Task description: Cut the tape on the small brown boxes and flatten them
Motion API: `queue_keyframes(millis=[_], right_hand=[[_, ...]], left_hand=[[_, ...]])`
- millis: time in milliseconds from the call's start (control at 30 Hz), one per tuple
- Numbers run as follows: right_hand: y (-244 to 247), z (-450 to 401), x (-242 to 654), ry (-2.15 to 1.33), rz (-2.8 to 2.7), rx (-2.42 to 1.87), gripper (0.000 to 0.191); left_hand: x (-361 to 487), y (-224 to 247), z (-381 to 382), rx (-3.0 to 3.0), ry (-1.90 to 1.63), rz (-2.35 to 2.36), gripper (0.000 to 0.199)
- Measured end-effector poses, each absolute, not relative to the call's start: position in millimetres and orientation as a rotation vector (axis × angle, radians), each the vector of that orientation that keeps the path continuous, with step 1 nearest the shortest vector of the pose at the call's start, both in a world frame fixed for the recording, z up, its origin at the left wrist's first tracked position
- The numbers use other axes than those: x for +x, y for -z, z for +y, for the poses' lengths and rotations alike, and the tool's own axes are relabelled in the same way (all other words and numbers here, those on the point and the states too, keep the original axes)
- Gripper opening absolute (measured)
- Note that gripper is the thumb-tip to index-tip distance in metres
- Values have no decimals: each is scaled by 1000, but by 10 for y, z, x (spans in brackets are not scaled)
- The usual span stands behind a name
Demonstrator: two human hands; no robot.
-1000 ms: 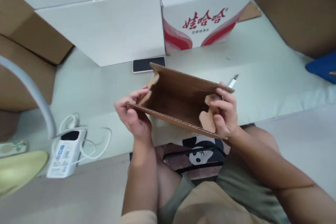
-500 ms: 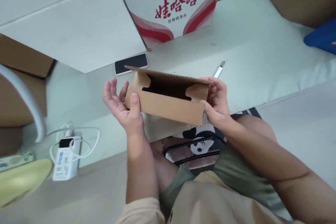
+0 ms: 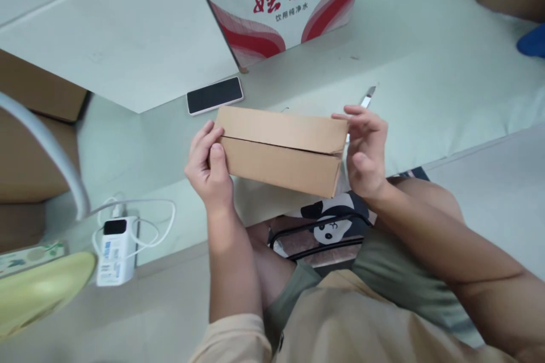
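Note:
A small brown cardboard box (image 3: 281, 167) is held up over the table edge, its top flap folded down with a thin dark gap along the front seam. My left hand (image 3: 210, 164) grips the box's left end, thumb on the front face and fingers at the corner. At the right end, my right hand (image 3: 367, 150) has its fingers apart, with fingertips touching or very near the flap's right corner. A cutter knife (image 3: 367, 96) lies on the table just beyond my right hand.
A black-screened phone (image 3: 215, 95) lies behind the box. Large white cartons (image 3: 128, 39) and a red-lettered carton (image 3: 289, 5) stand at the back. At left are a white charger (image 3: 114, 255) with cables and a yellow object (image 3: 46, 292).
The box's raised flap has come down over its opening. My right hand has let go of the front side and opened; my left fingers have closed onto the left end.

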State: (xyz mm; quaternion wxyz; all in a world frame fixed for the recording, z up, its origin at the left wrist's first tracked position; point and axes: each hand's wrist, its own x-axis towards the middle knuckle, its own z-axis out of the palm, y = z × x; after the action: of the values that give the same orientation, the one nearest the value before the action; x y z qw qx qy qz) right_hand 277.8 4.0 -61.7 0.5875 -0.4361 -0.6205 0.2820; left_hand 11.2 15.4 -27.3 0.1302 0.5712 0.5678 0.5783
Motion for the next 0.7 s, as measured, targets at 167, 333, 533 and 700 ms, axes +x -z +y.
queue_keyframes(millis=[167,333,533,700], right_hand=[[698,124,2793,-780,-1331,-1133,47],[812,51,2679,-1004,-1510,-886,45],[653,-45,2619,-800,-1869,-748,64],[547,-26,2678,-707,-1888,-839,62]], left_hand=[[-77,322,275,1038,-1943,1502,22],[-174,304,343,651,-1953,1406,13],[81,226,305,256,-1542,1296,20],[275,247,292,303,-1283,1282,50]])
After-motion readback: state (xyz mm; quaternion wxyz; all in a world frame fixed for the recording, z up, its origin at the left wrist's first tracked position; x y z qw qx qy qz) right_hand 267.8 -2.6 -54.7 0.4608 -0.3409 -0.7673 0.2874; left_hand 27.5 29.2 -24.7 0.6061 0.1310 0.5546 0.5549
